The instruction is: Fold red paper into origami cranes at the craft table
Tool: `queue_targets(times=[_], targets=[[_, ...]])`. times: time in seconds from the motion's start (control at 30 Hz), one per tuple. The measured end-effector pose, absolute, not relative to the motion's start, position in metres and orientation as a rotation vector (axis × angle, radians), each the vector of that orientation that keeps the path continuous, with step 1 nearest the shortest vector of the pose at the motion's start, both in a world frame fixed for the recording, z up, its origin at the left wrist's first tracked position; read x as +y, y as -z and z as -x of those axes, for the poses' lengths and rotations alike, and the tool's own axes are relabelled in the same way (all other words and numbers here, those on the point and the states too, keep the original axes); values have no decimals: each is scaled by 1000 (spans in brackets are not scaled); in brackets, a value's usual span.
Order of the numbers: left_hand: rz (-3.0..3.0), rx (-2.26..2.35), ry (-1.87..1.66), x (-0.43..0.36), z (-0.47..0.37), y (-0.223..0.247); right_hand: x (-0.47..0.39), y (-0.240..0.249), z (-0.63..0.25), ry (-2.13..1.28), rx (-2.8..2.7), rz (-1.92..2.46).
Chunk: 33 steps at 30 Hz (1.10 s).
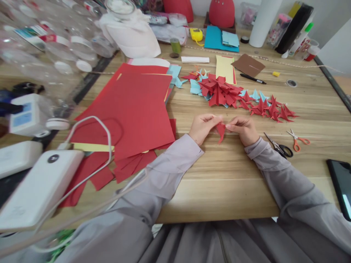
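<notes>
Between my two hands, just above the table, is a small folded red paper piece (221,131), with a pointed end hanging down. My left hand (204,128) pinches it from the left side. From the right, my right hand (243,128) grips its other edge between thumb and fingertips. Part of the paper is hidden behind the fingers. Beyond the hands lies a heap of red paper cranes (219,89). More red cranes (271,109) and light blue cranes (255,95) trail off to the right of it.
Large red paper sheets (137,113) lie left, with cut red strips (134,164) nearer me. Black scissors (282,148) and orange scissors (297,140) rest right, near a phone (340,186). A white power bank (44,186) with a cable and plastic bottles (57,47) crowd the left.
</notes>
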<state>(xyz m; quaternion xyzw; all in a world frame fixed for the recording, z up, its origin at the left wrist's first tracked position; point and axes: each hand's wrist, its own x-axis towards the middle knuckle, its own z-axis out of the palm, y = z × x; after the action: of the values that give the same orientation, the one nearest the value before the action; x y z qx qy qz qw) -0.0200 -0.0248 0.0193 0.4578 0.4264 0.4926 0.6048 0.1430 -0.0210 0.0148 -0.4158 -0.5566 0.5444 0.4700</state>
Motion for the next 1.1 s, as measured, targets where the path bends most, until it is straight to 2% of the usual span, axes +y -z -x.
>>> queue_targets(times=[0.53, 0.8, 1.1], targets=[[-1261, 906, -983, -28, 27, -22, -22, -19, -144, -1442, -1379, 1025], [-999, 978, -1158, -27, 23, -20, -28, -20, -137, -1386, -1488, 988], [-938, 988, -1176, -27, 22, -24, -28, -14, -138, -1241, -1675, 1054]])
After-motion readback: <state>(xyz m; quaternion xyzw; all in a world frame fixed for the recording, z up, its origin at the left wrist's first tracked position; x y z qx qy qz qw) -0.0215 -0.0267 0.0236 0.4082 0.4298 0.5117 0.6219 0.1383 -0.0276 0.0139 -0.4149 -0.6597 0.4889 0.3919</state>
